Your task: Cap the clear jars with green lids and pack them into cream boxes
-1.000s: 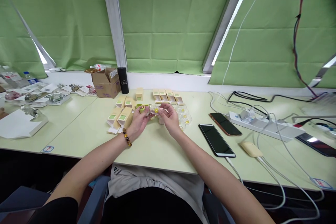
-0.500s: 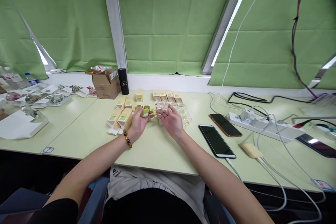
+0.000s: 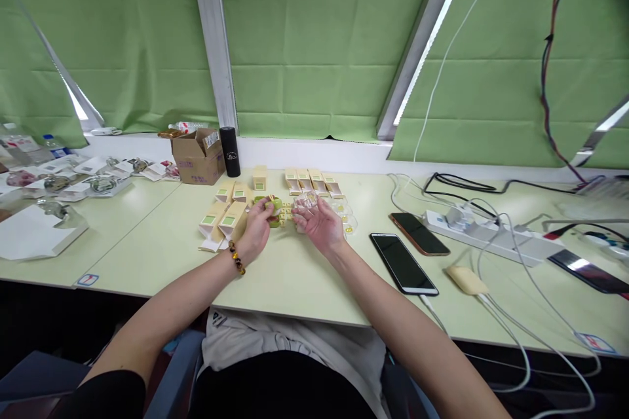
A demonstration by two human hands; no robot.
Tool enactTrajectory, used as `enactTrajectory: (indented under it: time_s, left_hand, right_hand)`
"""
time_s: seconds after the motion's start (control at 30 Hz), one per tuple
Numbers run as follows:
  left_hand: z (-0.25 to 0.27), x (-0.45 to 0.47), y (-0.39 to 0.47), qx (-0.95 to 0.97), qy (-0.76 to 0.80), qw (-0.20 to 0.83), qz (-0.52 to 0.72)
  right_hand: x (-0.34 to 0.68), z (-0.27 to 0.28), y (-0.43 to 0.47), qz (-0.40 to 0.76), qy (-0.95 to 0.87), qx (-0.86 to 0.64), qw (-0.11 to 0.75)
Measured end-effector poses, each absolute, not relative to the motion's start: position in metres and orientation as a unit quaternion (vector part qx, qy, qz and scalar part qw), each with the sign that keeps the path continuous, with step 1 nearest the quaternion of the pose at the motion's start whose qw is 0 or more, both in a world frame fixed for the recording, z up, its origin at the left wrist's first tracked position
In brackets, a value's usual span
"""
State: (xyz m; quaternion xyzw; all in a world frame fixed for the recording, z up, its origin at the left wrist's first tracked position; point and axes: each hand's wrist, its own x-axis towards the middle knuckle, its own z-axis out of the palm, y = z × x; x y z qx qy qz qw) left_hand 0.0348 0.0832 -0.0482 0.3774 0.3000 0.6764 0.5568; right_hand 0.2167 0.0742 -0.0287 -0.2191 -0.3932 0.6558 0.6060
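Fingers of R hand (image 3: 326, 229) grip clear container (image 3: 305, 201), L hand (image 3: 255, 230) pinches green item (image 3: 276, 203); clear cups (image 3: 348, 220) nearby w/ yellow bits (image 3: 348, 230).

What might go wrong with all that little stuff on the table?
Maybe three things. The clear plastic piece in the right hand looks smooth, so it might slip. The left hand, holding a green thing, is right by the cream boxes and could nudge them. White cords loop over the table's front edge, so somebody could snag one.
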Motion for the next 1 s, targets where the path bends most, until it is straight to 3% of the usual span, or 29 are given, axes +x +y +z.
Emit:
enactTrajectory:
  time_s: [0.37, 1.0]
  left_hand:
    - [-0.04, 0.031, 0.083, 0.397, 0.234, 0.547, 0.699]
    - [-0.042, 0.038, 0.078, 0.489, 0.215, 0.531, 0.658]
  right_hand:
    - [0.206, -0.03, 0.067, 0.448, -0.514, -0.274, 0.678]
    - [0.194, -0.056, 0.079, 0.529, -0.525, -0.232, 0.625]
